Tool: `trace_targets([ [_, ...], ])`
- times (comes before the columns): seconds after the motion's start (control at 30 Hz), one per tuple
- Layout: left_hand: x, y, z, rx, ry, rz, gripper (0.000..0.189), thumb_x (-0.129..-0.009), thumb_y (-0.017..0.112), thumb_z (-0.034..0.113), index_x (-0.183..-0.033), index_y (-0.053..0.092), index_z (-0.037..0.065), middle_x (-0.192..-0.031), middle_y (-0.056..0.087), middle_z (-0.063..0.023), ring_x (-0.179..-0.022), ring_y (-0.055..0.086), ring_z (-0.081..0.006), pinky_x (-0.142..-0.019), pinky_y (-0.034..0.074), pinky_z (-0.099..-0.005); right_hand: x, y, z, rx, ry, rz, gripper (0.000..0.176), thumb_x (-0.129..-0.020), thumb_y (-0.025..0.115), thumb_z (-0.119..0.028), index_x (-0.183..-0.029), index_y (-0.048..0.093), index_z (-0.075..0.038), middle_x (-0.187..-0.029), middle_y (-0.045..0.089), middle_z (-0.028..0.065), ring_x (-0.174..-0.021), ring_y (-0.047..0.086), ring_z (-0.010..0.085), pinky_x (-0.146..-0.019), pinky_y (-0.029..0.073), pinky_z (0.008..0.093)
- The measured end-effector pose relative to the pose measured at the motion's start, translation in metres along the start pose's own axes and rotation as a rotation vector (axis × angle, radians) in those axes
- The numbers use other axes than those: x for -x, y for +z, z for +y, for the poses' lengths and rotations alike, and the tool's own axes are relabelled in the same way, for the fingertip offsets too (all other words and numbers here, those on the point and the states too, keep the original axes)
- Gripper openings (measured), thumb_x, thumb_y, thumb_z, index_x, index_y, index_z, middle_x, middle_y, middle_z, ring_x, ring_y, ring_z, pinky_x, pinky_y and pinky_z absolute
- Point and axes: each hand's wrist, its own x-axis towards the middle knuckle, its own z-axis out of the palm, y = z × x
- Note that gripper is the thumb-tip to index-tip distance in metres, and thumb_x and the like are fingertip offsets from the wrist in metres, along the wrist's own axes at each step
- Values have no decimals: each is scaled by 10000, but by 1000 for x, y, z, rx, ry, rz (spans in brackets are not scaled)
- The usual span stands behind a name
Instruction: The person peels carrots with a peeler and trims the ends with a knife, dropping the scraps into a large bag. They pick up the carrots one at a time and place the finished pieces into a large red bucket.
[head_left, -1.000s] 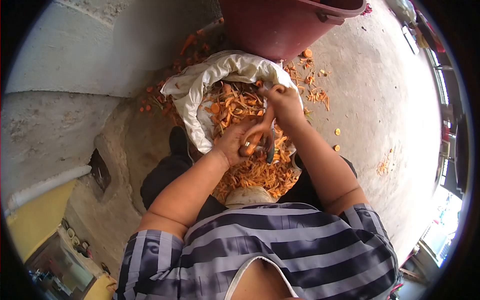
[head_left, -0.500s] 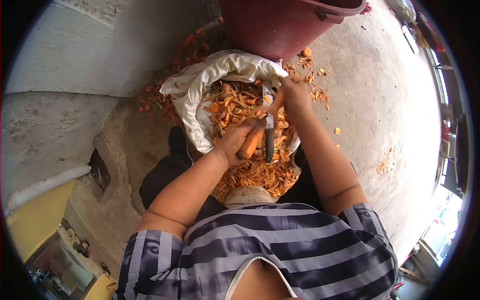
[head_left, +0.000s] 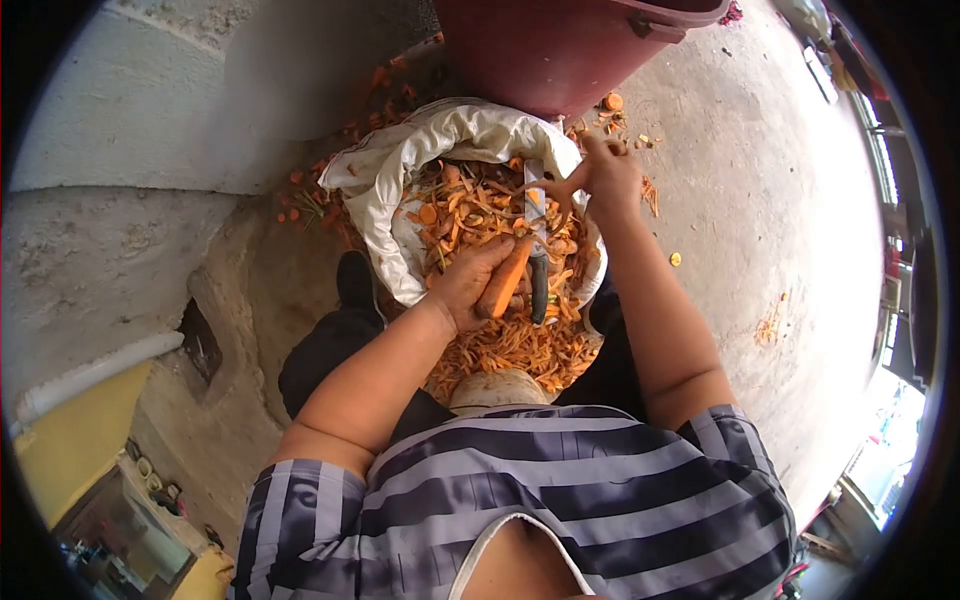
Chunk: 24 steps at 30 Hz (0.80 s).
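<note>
My left hand (head_left: 468, 280) is wrapped around a carrot (head_left: 506, 280), whose far end points up and away from me. Part of its surface is bright orange. My right hand (head_left: 612, 180) is closed at the right rim of the sack, apart from the carrot. From it sticks out a forked, orange-brown tool that looks like a Y-shaped peeler (head_left: 568, 187); its blade is not clear. Between the hands a knife (head_left: 539, 290) with a black handle and wide blade lies on the heap of carrot peelings (head_left: 468, 215). A white sack (head_left: 375, 215) with a rolled rim surrounds them.
A large dark red tub (head_left: 560, 60) stands just beyond the sack. Carrot scraps (head_left: 613, 102) lie on the concrete floor (head_left: 760, 200) at right and beside the wall (head_left: 120, 110) at left. My knees flank the sack.
My right hand has moved away from the carrot, up and to the right, with the peeler. My left hand keeps the carrot in nearly the same place, and more bright orange shows.
</note>
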Motion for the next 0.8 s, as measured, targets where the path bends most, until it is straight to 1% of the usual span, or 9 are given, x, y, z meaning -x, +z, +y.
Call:
trace_targets([
  [0.03, 0, 0, 1, 3, 2, 3, 314, -932, 364, 329, -1073, 494, 80, -811, 535, -40, -653, 514, -137, -520, 449, -244, -4, -4, -3, -69, -22, 43, 185, -733, 659, -172, -750, 579, -5, -603, 508, 31, -507, 481, 117, -447, 368, 243],
  [0.23, 10, 18, 11, 116, -2, 187, 329, -931, 352, 355, -1076, 496, 97, -812, 537, -35, -637, 512, -136, -518, 448, -245, 63, 22, 14, 59, 9, -437, 223, -719, 681, -211, -746, 576, -16, -619, 511, 31, -530, 463, 111, -482, 371, 230],
  [0.33, 7, 12, 5, 100, -14, 91, 327, -926, 364, 361, -1081, 493, 103, -804, 537, -35, -627, 517, -135, -510, 445, -242, 62, 25, -5, 400, 23, -226, 239, -716, 687, -222, -756, 584, -10, -626, 527, 44, -533, 474, 122, -483, 382, 239],
  [0.4, -2, -7, -3, 139, -43, -53, 321, -923, 375, 360, -1086, 489, 108, -809, 537, -36, -630, 522, -133, -509, 444, -241, 14, 7, 0, 228, -16, -75, 267, -716, 691, -227, -794, 584, 5, -632, 538, 57, -531, 496, 146, -474, 390, 256],
  [0.43, 0, -4, -2, 118, -33, -15, 322, -919, 379, 359, -1078, 489, 102, -797, 528, -31, -640, 529, -135, -517, 466, -260, 5, 4, -5, 166, -26, 32, 274, -712, 694, -225, -804, 583, 8, -630, 537, 56, -531, 501, 150, -472, 387, 257],
  [0.53, 4, -1, 1, 71, -8, 43, 320, -913, 395, 352, -1081, 484, 96, -798, 515, -32, -661, 539, -137, -531, 490, -279, 15, 5, -11, -39, 16, -29, 192, -760, 618, -196, -759, 552, -16, -645, 526, 46, -537, 469, 113, -476, 376, 251],
  [0.63, 4, -4, 4, 55, 46, 16, 323, -911, 418, 347, -1119, 474, 106, -839, 526, -52, -664, 526, -133, -526, 445, -241, 49, 18, 8, 52, 53, -477, 204, -725, 673, -143, -812, 532, -24, -727, 533, 40, -572, 476, 105, -473, 372, 242],
  [0.7, 9, 14, 3, 24, 114, 38, 330, -907, 425, 360, -1109, 472, 103, -822, 521, -52, -659, 522, -133, -523, 445, -245, 60, 24, 21, 208, -114, -553, 212, -703, 689, -187, -669, 536, -44, -577, 496, 0, -537, 443, 90, -477, 349, 238],
  [0.8, 10, 11, 5, -54, 50, 98, 302, -903, 418, 350, -1035, 499, 91, -917, 541, -59, -670, 555, -162, -535, 509, -297, 40, 19, 12, 118, 47, -313, 184, -710, 674, -156, -658, 550, -31, -591, 524, 23, -522, 476, 105, -474, 373, 250],
])
